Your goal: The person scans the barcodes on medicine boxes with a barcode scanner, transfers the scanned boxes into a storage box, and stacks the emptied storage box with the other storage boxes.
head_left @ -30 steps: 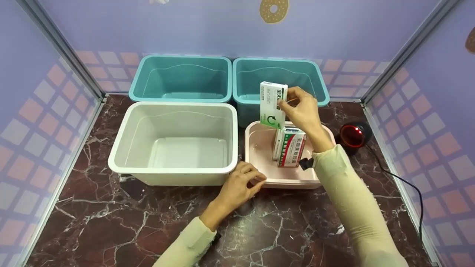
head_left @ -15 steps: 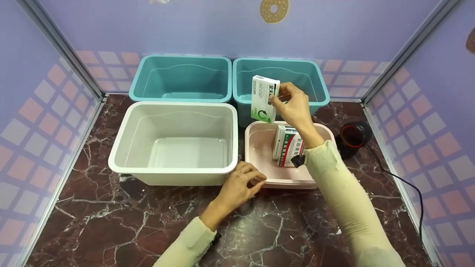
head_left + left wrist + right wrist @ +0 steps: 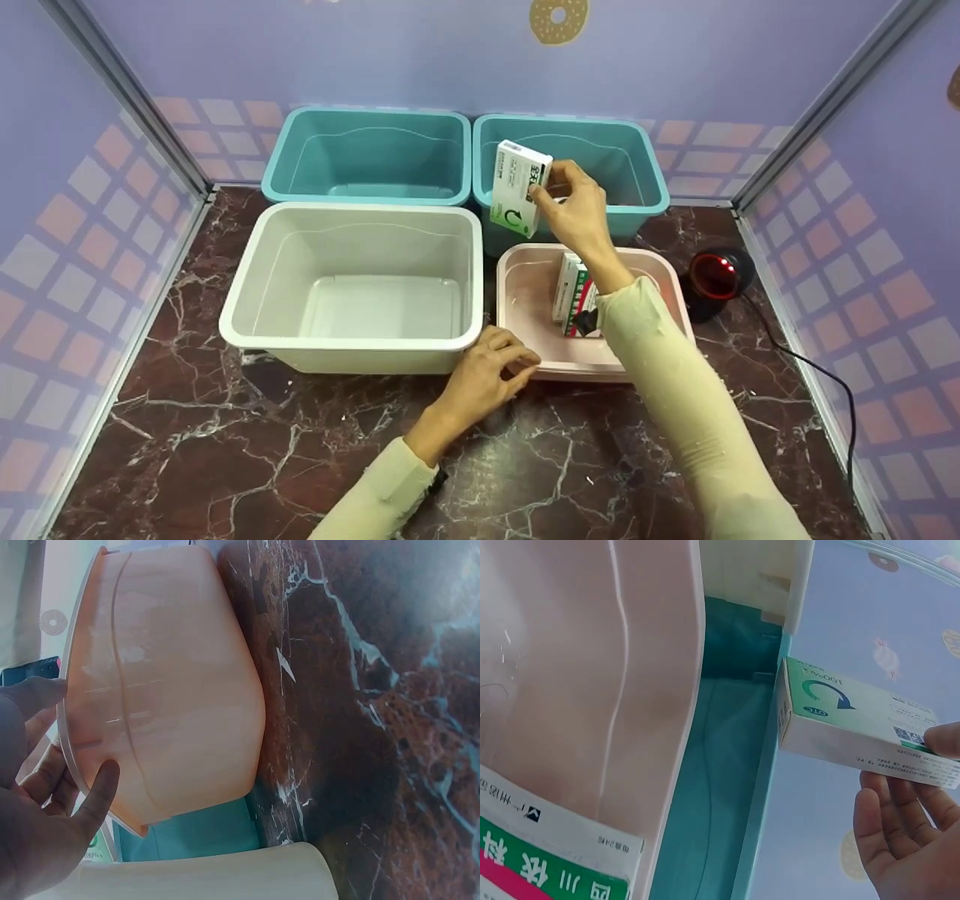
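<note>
My right hand (image 3: 577,206) pinches a white and green medicine box (image 3: 516,184) by one side, above the front rim of the right teal bin (image 3: 630,221). In the right wrist view, thumb and fingers press opposite faces of that medicine box (image 3: 855,716). A pink basin (image 3: 525,300) stands nearer the front. Its front left rim is held by my left hand (image 3: 480,375); in the left wrist view the thumb lies on the outer wall and other fingers reach the rim. Inside the basin stand more medicine boxes (image 3: 568,289), one with green and red bands, partly hidden by my right sleeve.
A large white bin (image 3: 352,345) stands left of the pink basin. Behind it is the left teal bin (image 3: 367,201), against the wall. A black scanner-like device (image 3: 720,274) with red lights and a cable sits to the right on the dark marbled tabletop (image 3: 225,450).
My right hand has moved left and away from me with the medicine box, from over the pink basin to the right teal bin's front rim. My left hand stays in place.
</note>
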### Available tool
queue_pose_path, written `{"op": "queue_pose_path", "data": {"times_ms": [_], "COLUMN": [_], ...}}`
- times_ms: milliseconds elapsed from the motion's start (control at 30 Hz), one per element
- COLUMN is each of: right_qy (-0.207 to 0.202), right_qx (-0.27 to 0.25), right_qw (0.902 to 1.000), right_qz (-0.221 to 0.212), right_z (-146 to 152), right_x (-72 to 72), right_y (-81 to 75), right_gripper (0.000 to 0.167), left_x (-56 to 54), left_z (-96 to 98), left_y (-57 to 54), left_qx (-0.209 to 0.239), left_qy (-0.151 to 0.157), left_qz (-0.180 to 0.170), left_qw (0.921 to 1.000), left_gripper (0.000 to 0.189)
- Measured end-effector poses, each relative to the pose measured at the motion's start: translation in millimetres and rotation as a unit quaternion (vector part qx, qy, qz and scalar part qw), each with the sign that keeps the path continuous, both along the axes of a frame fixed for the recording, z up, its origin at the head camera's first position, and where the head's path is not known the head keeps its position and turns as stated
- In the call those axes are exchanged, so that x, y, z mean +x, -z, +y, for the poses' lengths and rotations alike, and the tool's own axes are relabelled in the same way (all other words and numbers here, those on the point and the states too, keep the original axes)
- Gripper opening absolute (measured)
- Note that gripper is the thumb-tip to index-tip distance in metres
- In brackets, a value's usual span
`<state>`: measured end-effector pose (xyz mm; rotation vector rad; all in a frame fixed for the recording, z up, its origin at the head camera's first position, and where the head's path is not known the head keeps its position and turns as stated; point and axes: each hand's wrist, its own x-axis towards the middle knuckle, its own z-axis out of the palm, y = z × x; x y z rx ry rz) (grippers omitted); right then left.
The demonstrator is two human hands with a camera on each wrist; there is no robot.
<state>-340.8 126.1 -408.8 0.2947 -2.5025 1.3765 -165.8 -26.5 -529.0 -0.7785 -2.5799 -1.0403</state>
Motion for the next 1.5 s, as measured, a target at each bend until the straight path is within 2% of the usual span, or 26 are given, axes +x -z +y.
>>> {"op": "queue_pose_path", "data": {"times_ms": [467,800,1167,1400,1500], "right_qy": [-0.013,-0.014,-0.007,-0.024,-0.026], "right_qx": [-0.026,-0.018,-0.008,-0.004,0.004], "right_qw": [0.9995,0.9995,0.9999,0.9996,0.9996], "right_qz": [0.014,0.020,0.011,0.010,0.012], "right_z": [-19,-34,-52,-65,-70], "right_x": [-5.6,-10.3,-14.3,-17.3,-18.2], "right_y": [-5.9,-10.7,-8.6,-10.3,-11.0], "right_gripper": [0.028,0.028,0.029,0.029,0.028], "left_x": [-1.2,-1.1,-0.8,-0.2,-0.3], "left_z": [-0.7,-1.1,-1.2,-1.2,-0.9], "left_y": [0.0,-1.0,1.3,0.6,0.0], "left_qx": [0.005,-0.003,0.005,0.000,-0.001], "left_qy": [0.008,0.006,0.005,0.004,0.004], "left_qz": [0.004,0.010,0.011,0.000,0.006], "left_qw": [1.0000,0.9999,0.9999,1.0000,1.0000], "left_gripper": [0.014,0.013,0.013,0.013,0.013]}}
